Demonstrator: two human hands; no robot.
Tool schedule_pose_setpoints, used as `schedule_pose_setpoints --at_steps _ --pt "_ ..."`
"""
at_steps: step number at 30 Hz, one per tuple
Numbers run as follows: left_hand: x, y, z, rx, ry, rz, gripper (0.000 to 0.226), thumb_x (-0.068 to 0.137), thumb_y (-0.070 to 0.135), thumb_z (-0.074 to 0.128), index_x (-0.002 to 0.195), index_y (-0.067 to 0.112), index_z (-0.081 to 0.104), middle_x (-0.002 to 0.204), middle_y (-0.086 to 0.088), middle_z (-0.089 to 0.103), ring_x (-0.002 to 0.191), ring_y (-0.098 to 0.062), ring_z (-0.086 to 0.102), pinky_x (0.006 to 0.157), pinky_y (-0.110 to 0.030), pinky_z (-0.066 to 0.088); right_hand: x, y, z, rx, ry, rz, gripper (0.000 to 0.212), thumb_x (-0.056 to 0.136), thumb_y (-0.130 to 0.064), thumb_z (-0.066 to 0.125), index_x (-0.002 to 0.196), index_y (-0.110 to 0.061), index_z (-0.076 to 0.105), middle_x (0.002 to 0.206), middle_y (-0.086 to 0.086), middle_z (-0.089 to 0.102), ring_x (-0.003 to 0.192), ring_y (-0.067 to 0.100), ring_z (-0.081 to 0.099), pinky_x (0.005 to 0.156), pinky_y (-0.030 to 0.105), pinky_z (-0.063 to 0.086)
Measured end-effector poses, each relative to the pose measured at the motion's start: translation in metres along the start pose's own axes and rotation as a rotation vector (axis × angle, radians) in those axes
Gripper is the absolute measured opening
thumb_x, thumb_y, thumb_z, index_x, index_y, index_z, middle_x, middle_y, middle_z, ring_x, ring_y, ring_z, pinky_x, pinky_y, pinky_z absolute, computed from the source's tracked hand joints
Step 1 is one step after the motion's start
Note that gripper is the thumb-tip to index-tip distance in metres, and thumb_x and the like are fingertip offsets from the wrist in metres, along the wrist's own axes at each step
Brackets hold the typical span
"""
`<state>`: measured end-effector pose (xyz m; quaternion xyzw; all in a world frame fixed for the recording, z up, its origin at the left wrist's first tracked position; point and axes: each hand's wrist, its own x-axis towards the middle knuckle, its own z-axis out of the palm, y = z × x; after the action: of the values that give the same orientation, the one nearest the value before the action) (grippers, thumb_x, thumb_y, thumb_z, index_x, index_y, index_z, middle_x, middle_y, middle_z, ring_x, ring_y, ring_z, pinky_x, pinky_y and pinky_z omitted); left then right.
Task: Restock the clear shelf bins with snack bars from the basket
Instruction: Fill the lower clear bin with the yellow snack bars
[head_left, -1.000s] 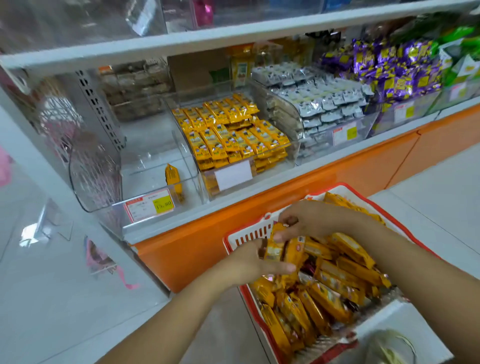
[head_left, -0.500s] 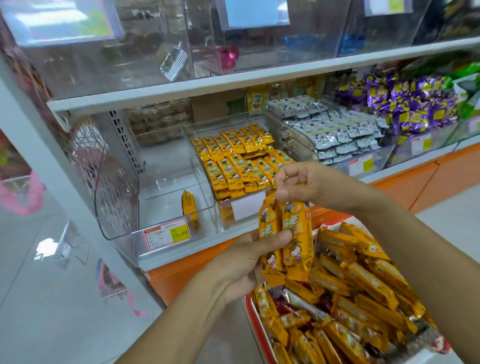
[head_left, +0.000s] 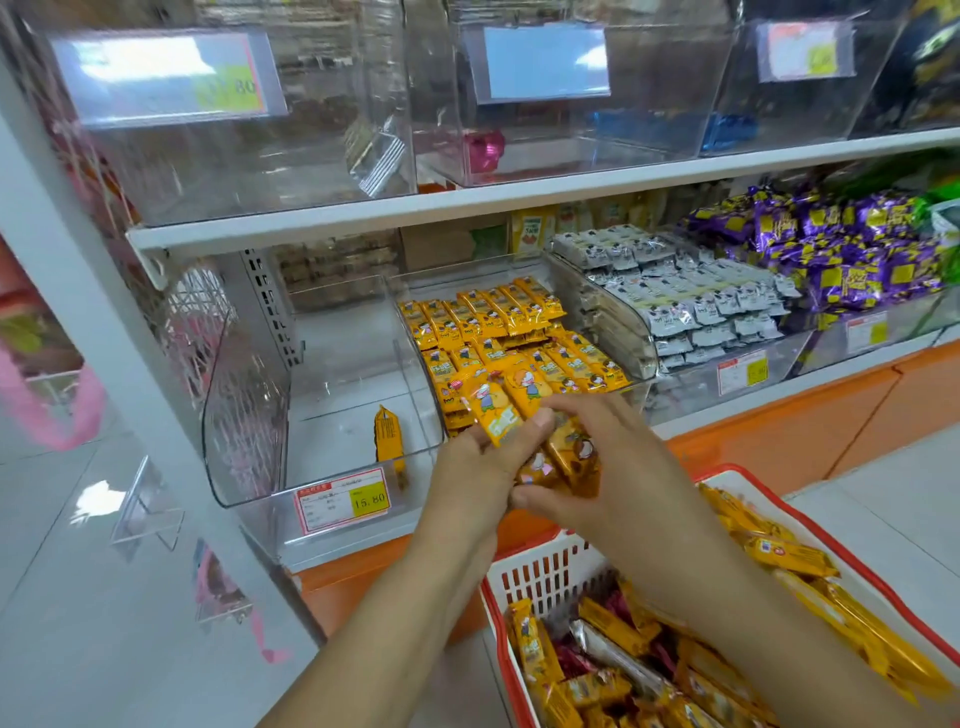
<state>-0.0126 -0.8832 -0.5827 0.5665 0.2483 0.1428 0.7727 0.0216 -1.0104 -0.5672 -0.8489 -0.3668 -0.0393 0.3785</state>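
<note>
Up from the basket (head_left: 550, 577) at 5 o'clock, left hand (head_left: 478, 467) and right hand (head_left: 618, 467) now grip bars (head_left: 498, 415) together at the full bin's (head_left: 457, 270) front lip, 12 o'clock, with the near-empty bin (head_left: 343, 415) wide open at 10.

Room for you opens in the left bin (head_left: 343, 395): above its low front wall (head_left: 270, 519) the mouth gapes wide, the floor bare but for one lone bar (head_left: 388, 436) standing near the front right corner. Its clear right wall (head_left: 413, 395) fences you off from the middle bin (head_left: 467, 270), packed with stacked bars (head_left: 498, 322). The white shelf board (head_left: 519, 195) caps your reach overhead. Sideways, its curved left wall (head_left: 244, 405) closes the flank.
</note>
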Motion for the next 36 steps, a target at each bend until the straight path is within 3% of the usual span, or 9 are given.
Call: schedule_pose_setpoints --at_steps 6,10,15,22,26,29,31,33,36 --pt "0.012 0.018 0.003 -0.003 -0.150 0.031 0.055 0.081 0.050 0.064 0.115 0.007 0.062 0.106 -0.012 0.058 0.095 -0.030 0.055 0.101 -0.056 0.042 0.021 0.000 0.001 -0.080 0.182 -0.058 0.060 0.078 -0.042 0.067 0.132 -0.031 0.043 0.121 -0.015 0.039 0.099 0.002 0.043 0.069 0.008 0.035" --pt "0.014 0.027 0.004 0.023 -0.193 0.119 0.040 0.090 0.040 0.054 0.107 0.005 0.063 0.103 -0.008 0.060 0.095 -0.023 0.054 0.088 -0.036 0.049 0.045 0.000 0.001 -0.002 0.215 -0.018 0.053 0.080 -0.034 0.066 0.127 -0.032 0.044 0.114 -0.013 0.038 0.100 0.008 0.047 0.072 0.024 0.042" --pt "0.023 0.029 -0.016 0.913 0.252 0.533 0.047 0.097 0.028 0.049 0.143 0.018 0.041 0.145 0.001 0.044 0.131 -0.015 0.042 0.105 -0.029 0.034 0.100 0.045 0.000 -0.095 0.160 0.188 0.050 0.082 -0.029 0.067 0.128 -0.026 0.048 0.126 0.006 0.047 0.099 0.023 0.054 0.074 0.032 0.043" --pt "0.034 0.009 -0.036 1.329 0.068 0.518 0.051 0.099 0.027 0.043 0.147 0.016 0.031 0.156 0.002 0.025 0.146 -0.017 -0.009 0.117 -0.035 0.015 0.128 0.067 0.030 -0.085 -0.034 0.261 0.049 0.088 -0.027 0.063 0.134 -0.027 0.048 0.131 0.013 0.046 0.103 0.026 0.056 0.081 0.033 0.047" --pt "0.033 0.006 -0.038 1.339 0.045 0.535 0.051 0.100 0.027 0.039 0.147 0.013 0.029 0.157 0.001 0.021 0.145 -0.015 -0.014 0.117 -0.030 0.006 0.120 0.060 0.052 0.005 -0.081 0.223 0.047 0.098 -0.026 0.045 0.145 -0.026 0.038 0.155 0.016 0.023 0.143 0.027 0.022 0.112 0.042 0.026" --pt "0.028 0.005 -0.041 1.290 0.030 0.566 0.051 0.099 0.024 0.042 0.147 0.014 0.030 0.156 0.001 0.023 0.146 -0.013 -0.010 0.116 -0.028 0.011 0.109 0.055 0.055 0.087 0.018 0.195 0.044 0.099 -0.022 0.042 0.143 -0.023 0.042 0.158 0.012 0.016 0.147 0.023 0.007 0.118 0.044 0.013" --pt "0.024 0.002 -0.042 1.251 0.038 0.610 0.050 0.098 0.023 0.045 0.146 0.014 0.033 0.155 0.002 0.027 0.146 -0.010 -0.002 0.115 -0.025 0.012 0.099 0.055 0.049 0.165 0.171 0.115 0.034 0.096 -0.014 0.046 0.129 -0.015 0.056 0.148 0.009 0.035 0.141 0.021 0.025 0.113 0.040 0.026" --pt "0.016 -0.002 -0.043 1.193 0.050 0.710 0.043 0.097 0.023 0.046 0.139 0.014 0.045 0.147 0.000 0.041 0.144 -0.012 0.017 0.112 -0.022 0.017 0.084 0.057 0.040 0.187 0.295 0.024 0.018 0.094 -0.011 0.050 0.103 -0.010 0.066 0.115 0.002 0.054 0.112 0.015 0.051 0.092 0.031 0.042" --pt "0.001 -0.016 -0.040 1.174 -0.002 0.800 0.032 0.094 0.030 0.041 0.112 0.017 0.064 0.111 0.000 0.063 0.110 -0.014 0.054 0.090 -0.020 0.036 0.055 0.068 0.028 0.183 0.255 0.014 0.030 0.096 -0.017 0.053 0.067 -0.010 0.053 0.065 0.000 0.048 0.059 0.007 0.044 0.056 0.022 0.034"
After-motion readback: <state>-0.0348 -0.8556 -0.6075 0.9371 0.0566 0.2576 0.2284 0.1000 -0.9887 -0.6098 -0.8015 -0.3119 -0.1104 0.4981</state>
